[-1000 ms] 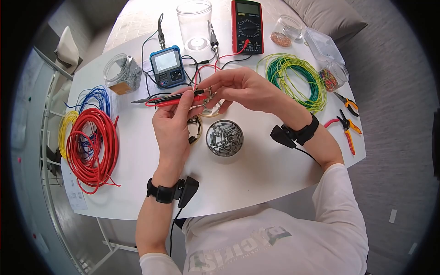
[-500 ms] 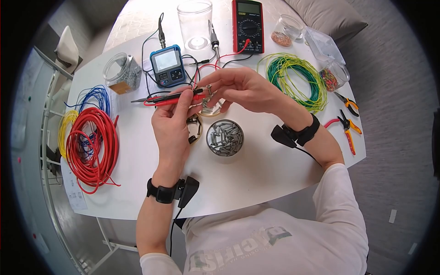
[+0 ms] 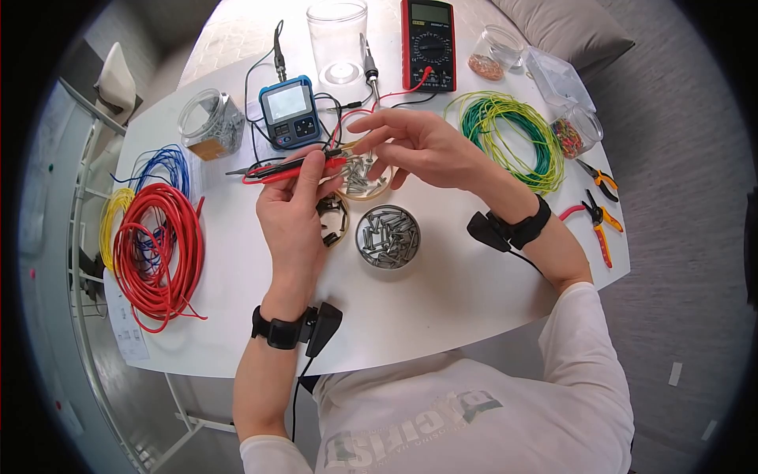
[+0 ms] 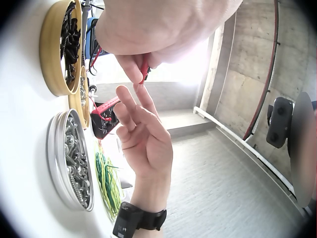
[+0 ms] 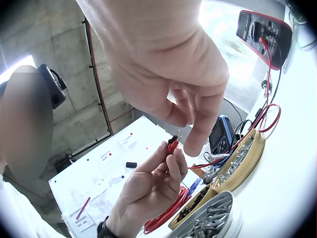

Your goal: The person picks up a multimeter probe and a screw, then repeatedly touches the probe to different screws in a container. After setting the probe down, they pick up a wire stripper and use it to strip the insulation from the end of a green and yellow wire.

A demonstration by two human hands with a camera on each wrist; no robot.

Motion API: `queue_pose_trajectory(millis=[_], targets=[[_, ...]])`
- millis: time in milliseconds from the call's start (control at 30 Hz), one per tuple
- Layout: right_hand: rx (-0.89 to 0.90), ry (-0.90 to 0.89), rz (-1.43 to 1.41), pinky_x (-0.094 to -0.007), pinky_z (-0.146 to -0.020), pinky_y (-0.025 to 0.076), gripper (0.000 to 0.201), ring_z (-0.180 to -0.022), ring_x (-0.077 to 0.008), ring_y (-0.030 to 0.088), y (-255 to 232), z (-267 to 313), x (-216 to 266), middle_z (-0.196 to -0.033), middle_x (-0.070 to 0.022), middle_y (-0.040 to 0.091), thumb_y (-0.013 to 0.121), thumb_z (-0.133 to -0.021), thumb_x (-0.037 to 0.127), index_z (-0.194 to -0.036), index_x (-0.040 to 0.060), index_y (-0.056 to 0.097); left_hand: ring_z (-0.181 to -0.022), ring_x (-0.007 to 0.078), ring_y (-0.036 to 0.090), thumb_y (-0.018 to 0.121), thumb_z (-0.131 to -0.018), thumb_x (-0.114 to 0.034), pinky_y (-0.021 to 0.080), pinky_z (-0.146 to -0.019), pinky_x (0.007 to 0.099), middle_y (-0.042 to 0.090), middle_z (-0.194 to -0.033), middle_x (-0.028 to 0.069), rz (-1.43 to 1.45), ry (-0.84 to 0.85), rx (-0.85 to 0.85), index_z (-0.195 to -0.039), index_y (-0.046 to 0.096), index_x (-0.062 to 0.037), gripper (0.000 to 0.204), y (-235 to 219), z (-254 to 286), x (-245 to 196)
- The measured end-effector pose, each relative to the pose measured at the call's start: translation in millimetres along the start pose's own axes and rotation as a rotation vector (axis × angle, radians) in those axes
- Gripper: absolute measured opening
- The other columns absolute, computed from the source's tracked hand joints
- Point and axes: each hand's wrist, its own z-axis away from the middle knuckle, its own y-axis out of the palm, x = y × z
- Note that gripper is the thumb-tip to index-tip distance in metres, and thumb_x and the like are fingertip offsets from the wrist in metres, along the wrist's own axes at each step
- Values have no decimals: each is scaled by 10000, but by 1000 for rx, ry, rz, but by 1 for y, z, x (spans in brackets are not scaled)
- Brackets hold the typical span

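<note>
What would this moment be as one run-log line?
Left hand: holds red test probe and black test probe | Right hand: near probe tips, nothing visibly held | Metal tin: holds screws, on table

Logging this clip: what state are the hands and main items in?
Left hand: gripping pen-shaped red-and-black probes
Right hand: fingers loose, holding nothing visible
Red-framed black rectangular multimeter: red lead plugged in
Round silver metal tin: uncovered, holding loose screws
Thick red cable: coiled
Thin green and yellow wires: coiled
</note>
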Motion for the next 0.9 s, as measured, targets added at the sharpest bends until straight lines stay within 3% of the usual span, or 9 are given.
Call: queue_pose_trajectory(millis=[67,267,333,367,467,600,900], targets=[[-26,-6,34,-255,-635,575,373,-869,-141,686,0,0,0,-1058,-90,668,471,-906,-3,-1273,38,526,-829,154,673,630,-927,-137,564,-716,235,672,-953,103,7,16,1,-1068,643,31,220,0,0,0],[38,-25,283,-259,-549,502,144,-724,-99,652,8,8,6,-840,-42,664,529,-898,23,-1011,26,619,-855,159,669,633,-926,-139,565,-744,249,668,-946,101,26,67,-77,-1067,638,39,227,0,0,-3],[132,-192,546,-298,-565,481,89,-645,-148,621,14,13,14,-771,-59,642,578,-875,46,-946,40,632,-857,158,667,634,-926,-143,565,-747,254,665,-945,97,29,69,-92,-1072,635,42,235,0,0,-4],[137,-191,546,-298,-565,481,89,-645,-148,621,17,15,11,-771,-59,642,578,-875,46,-946,40,632,-857,158,667,634,-926,-143,565,-747,254,665,-945,97,30,69,-96,-1072,635,42,235,0,-1,-3],[371,-244,704,-366,-649,494,93,-724,-265,624,28,20,3,-825,-78,611,644,-849,123,-910,61,611,-862,158,668,636,-925,-147,565,-750,255,664,-947,95,11,68,-84,-1078,631,44,244,-2,-2,-1],[470,-202,972,-408,-663,506,153,-788,-298,618,42,28,4,-917,-95,553,620,-866,169,-972,65,584,-853,156,670,643,-921,-149,568,-739,249,664,-949,93,22,60,-71,-1078,633,41,247,-1,-1,-2],[477,-182,1046,-405,-651,512,146,-771,-295,619,53,30,0,-918,-114,564,612,-879,159,-893,23,561,-844,149,670,650,-915,-144,573,-722,243,664,-950,87,47,49,-55,-1075,640,34,239,-2,-2,1]])
